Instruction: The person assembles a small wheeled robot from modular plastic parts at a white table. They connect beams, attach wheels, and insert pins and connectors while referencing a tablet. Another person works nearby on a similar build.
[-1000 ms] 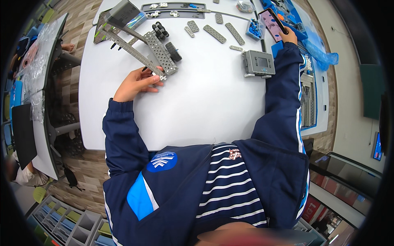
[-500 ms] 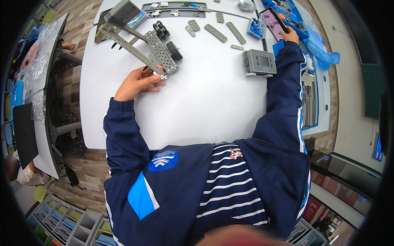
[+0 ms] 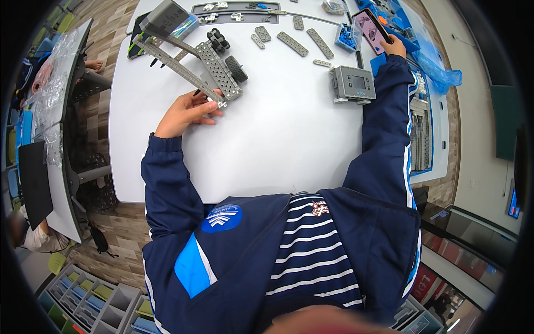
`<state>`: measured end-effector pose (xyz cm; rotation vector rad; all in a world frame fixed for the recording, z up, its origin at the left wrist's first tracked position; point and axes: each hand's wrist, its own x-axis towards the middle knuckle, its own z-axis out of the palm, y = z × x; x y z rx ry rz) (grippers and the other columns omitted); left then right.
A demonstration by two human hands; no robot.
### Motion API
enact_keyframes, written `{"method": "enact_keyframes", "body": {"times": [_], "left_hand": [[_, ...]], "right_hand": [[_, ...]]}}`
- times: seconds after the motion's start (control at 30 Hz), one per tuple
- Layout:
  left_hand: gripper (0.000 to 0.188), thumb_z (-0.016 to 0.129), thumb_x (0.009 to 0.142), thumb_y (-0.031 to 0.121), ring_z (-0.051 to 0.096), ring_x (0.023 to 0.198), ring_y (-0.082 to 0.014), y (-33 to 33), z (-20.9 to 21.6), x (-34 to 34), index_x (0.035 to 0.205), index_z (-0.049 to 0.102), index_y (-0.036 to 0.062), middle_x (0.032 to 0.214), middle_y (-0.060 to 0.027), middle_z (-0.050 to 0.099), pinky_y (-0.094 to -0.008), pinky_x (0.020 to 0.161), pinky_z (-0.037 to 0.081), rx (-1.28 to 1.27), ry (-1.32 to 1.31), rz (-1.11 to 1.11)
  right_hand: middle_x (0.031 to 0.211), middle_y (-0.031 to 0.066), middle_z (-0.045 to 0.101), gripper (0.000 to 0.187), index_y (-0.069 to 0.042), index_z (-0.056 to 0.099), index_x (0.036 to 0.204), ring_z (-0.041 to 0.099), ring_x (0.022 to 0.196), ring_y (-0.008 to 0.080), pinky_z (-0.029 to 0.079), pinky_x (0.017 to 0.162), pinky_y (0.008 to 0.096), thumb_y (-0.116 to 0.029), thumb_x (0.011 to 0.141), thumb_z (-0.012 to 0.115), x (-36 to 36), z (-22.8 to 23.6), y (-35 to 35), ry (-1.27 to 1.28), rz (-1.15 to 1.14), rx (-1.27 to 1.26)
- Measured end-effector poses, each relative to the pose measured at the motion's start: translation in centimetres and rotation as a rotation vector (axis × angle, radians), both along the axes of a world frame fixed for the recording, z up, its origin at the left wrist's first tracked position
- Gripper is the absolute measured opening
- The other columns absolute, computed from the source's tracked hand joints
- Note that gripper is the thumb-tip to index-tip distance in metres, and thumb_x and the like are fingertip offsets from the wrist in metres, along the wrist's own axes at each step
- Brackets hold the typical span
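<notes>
My left hand [image 3: 189,114] is closed on the near corner of a grey robot frame [image 3: 214,69] built from perforated plastic beams and plates. Fingers and thumb pinch a beam end with small white connectors; some fingertips are hidden behind it. The frame carries dark wheels [image 3: 236,69] on its right side and a grey box-shaped block [image 3: 165,21] at its far end. At the far right, my right hand [image 3: 395,47] grips the edge of a smartphone [image 3: 372,32] with a lit pinkish screen. A grey controller block [image 3: 354,84] with a small display sits left of my right forearm.
Several loose grey perforated plates [image 3: 292,44] lie across the table [image 3: 267,139]. A clear box of blue connectors [image 3: 347,38] stands beside the phone. Blue parts trays [image 3: 421,133] and a crumpled blue plastic bag [image 3: 443,78] are at the right. A dark grey tray [image 3: 267,16] lies at the back.
The picture on the phone's screen looks different, and my right hand has shifted very slightly. My left hand and the robot frame have stayed in place.
</notes>
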<state>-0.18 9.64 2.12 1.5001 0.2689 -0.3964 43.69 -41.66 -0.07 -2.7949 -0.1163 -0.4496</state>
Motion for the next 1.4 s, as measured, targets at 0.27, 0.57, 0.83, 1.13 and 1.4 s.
{"method": "enact_keyframes", "body": {"times": [0.27, 0.57, 0.83, 1.13, 1.4], "left_hand": [[0.054, 0.065, 0.093, 0.025, 0.066, 0.102, -0.0200, 0.0, 0.1, 0.0, 0.139, 0.050, 0.0007, 0.129, -0.0095, 0.058, -0.0289, 0.079, 0.057, 0.006, -0.006, -0.007], [0.054, 0.065, 0.093, 0.026, 0.065, 0.102, -0.0203, -0.1, 0.2, -0.1, 0.139, 0.049, 0.0014, 0.130, -0.0093, 0.057, -0.0285, 0.080, 0.057, 0.009, -0.004, -0.005], [0.054, 0.064, 0.094, 0.026, 0.065, 0.102, -0.0205, 0.0, 0.0, 0.0, 0.140, 0.049, 0.0017, 0.132, -0.0097, 0.056, -0.0288, 0.079, 0.057, 0.009, -0.006, -0.017], [0.054, 0.065, 0.093, 0.026, 0.066, 0.101, -0.0200, 0.0, 0.1, 0.0, 0.139, 0.050, 0.0008, 0.130, -0.0095, 0.057, -0.0282, 0.079, 0.057, 0.012, 0.000, -0.030], [0.053, 0.065, 0.093, 0.025, 0.066, 0.100, -0.0201, 0.1, 0.1, 0.0, 0.138, 0.050, -0.0004, 0.127, -0.0104, 0.059, -0.0282, 0.078, 0.057, -0.004, -0.039, -0.015]], "right_hand": [[0.111, 0.0117, 0.072, 0.051, -0.015, 0.070, 0.119, 0.069, 0.104, 0.0291, 0.051, 0.093, 0.0369, -0.036, 0.073, 0.074, 0.1, 0.1, 0.0, 0.008, 0.006, -0.019], [0.110, 0.0095, 0.073, 0.051, -0.016, 0.071, 0.118, 0.069, 0.103, 0.0281, 0.051, 0.093, 0.0372, -0.034, 0.071, 0.076, 0.3, 0.0, -0.1, 0.044, 0.005, 0.029], [0.111, 0.0081, 0.073, 0.058, -0.016, 0.070, 0.119, 0.070, 0.101, 0.0258, 0.051, 0.093, 0.0351, -0.026, 0.064, 0.085, -0.4, 0.8, 0.3, 0.121, 0.000, 0.057], [0.108, 0.0107, 0.073, 0.042, -0.008, 0.072, 0.113, 0.070, 0.098, 0.0196, 0.052, 0.087, 0.0317, -0.021, 0.074, 0.082, -1.2, 2.2, 0.5, -0.076, 0.136, 0.670], [0.112, 0.0048, 0.070, 0.030, -0.011, 0.071, 0.114, 0.064, 0.107, 0.0175, 0.047, 0.095, 0.0342, -0.028, 0.090, 0.071, -18.7, 9.6, 18.0, -0.196, 0.855, 0.295]]}}
